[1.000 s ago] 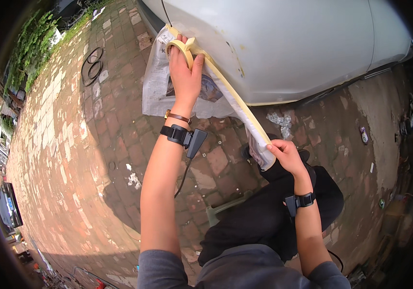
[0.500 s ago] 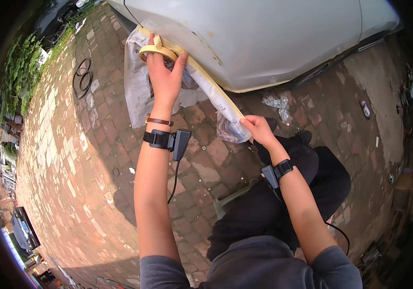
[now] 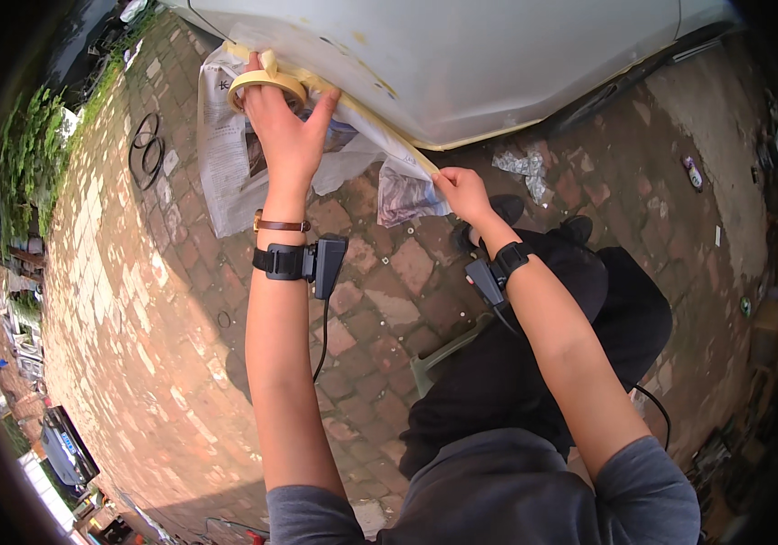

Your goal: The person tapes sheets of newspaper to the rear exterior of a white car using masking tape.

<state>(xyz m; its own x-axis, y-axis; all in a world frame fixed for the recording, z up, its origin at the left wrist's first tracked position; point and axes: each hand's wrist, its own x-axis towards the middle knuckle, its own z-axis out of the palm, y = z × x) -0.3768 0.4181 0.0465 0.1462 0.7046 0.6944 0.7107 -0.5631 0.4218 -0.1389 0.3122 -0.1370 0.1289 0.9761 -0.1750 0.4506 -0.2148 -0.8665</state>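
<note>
My left hand (image 3: 285, 132) is closed on a roll of yellowish masking tape (image 3: 292, 86), its fingers through the ring, at the upper edge of a newspaper sheet (image 3: 223, 177). A tape strip (image 3: 378, 129) runs down the sheet's edge to my right hand (image 3: 465, 194), which pinches the taped corner. Beside it lies the silvery-grey vehicle panel (image 3: 516, 64), with yellow tape along its lower edge and dark and yellowish marks on its surface. The left end of the newspaper reaches the panel; how firmly the tape sticks there I cannot tell.
Black cable loops (image 3: 145, 150) lie on the brick paving at left. Crumpled clear wrapping (image 3: 523, 167) and a small can (image 3: 693, 173) are on the ground to the right. Beside my legs is a pale green stool edge (image 3: 439, 357).
My right hand has moved up and closer to the panel with the taped newspaper edge. The sheet now hangs more spread out below. The left hand still grips the roll, slightly further left in view.
</note>
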